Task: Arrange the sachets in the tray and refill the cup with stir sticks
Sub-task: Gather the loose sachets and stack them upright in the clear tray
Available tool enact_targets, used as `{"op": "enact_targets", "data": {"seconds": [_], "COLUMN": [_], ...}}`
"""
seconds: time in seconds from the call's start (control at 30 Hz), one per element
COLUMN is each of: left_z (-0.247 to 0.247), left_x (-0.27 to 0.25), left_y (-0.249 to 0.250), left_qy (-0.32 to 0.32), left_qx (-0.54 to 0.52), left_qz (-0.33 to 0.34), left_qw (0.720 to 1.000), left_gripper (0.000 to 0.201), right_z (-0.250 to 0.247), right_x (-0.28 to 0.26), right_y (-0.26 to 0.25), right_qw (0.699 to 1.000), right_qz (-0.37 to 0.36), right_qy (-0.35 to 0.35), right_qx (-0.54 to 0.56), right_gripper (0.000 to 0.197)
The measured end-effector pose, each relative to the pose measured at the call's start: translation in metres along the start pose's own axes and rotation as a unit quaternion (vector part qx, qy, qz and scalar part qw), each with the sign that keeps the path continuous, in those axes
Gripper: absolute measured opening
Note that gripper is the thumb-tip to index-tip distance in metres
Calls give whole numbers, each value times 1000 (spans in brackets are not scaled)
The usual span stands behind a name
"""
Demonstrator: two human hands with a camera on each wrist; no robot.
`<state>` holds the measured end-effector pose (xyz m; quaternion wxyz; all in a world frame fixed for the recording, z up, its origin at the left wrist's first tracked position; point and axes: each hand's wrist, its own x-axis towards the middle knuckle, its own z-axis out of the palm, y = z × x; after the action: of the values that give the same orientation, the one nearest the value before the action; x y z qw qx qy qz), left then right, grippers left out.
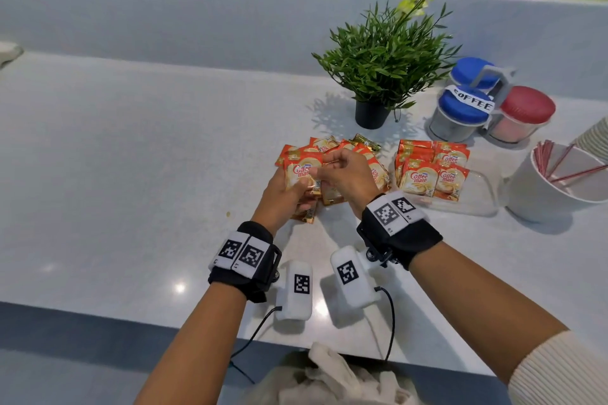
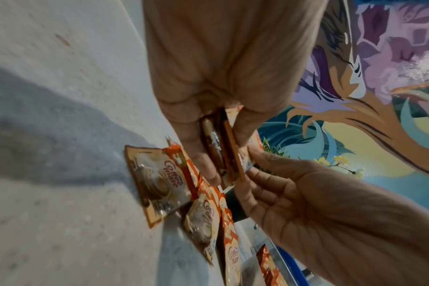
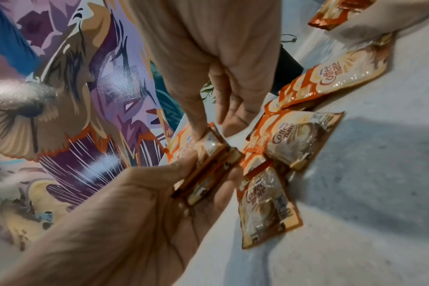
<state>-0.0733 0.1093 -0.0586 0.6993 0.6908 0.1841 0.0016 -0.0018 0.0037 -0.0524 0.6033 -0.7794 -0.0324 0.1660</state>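
My left hand [image 1: 296, 187] grips a small stack of orange Coffee mate sachets [image 1: 299, 174] just above the counter. In the left wrist view the stack [image 2: 229, 152] shows edge-on between thumb and fingers. My right hand [image 1: 324, 168] pinches the stack's upper edge; its fingertips [image 3: 201, 131] rest on the stack [image 3: 208, 166]. More loose sachets [image 1: 362, 151] lie on the counter behind my hands. To the right, a clear tray [image 1: 477, 200] holds sachets in rows [image 1: 431, 168]. A white cup [image 1: 533, 194] with a few red stir sticks [image 1: 546, 161] stands right of the tray.
A potted green plant [image 1: 385, 62] stands behind the sachet pile. A rack of jars labelled COFFEE [image 1: 487, 105] sits at the back right, with stacked paper cups [image 1: 595, 138] at the right edge. The white counter [image 1: 131, 158] stretches left, and its front edge is near my forearms.
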Motion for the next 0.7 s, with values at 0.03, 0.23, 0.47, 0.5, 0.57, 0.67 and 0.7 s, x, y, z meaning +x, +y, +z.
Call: {"op": "enact_targets", "data": {"seconds": [0.03, 0.23, 0.47, 0.5, 0.57, 0.67, 0.7], "left_z": [-2, -8, -28, -31, -36, -41, -41], "left_x": [0, 0, 3, 3, 3, 2, 2], "left_y": [0, 2, -3, -4, -8, -11, -11], "left_qy": [6, -3, 61, 68, 79, 92, 94], "left_qx": [0, -5, 20, 20, 25, 23, 22], "left_qz": [1, -16, -4, -7, -12, -17, -18], "left_qw": [1000, 1000, 998, 997, 997, 995, 995], "left_gripper": [31, 40, 30, 30, 32, 34, 34], "right_z": [2, 11, 13, 14, 16, 21, 22], "right_x": [-1, -7, -3, -2, 0, -1, -2], "right_y": [0, -9, -3, 1, 9, 18, 19], "right_qw": [1000, 968, 959, 954, 931, 890, 880], "right_qz": [-3, -82, -87, -86, -88, -69, -63], "right_qy": [-14, -91, -104, -85, -73, -96, -96], "right_qx": [-21, -218, -251, -274, -347, -440, -460], "right_gripper": [20, 22, 27, 27, 30, 50, 56]}}
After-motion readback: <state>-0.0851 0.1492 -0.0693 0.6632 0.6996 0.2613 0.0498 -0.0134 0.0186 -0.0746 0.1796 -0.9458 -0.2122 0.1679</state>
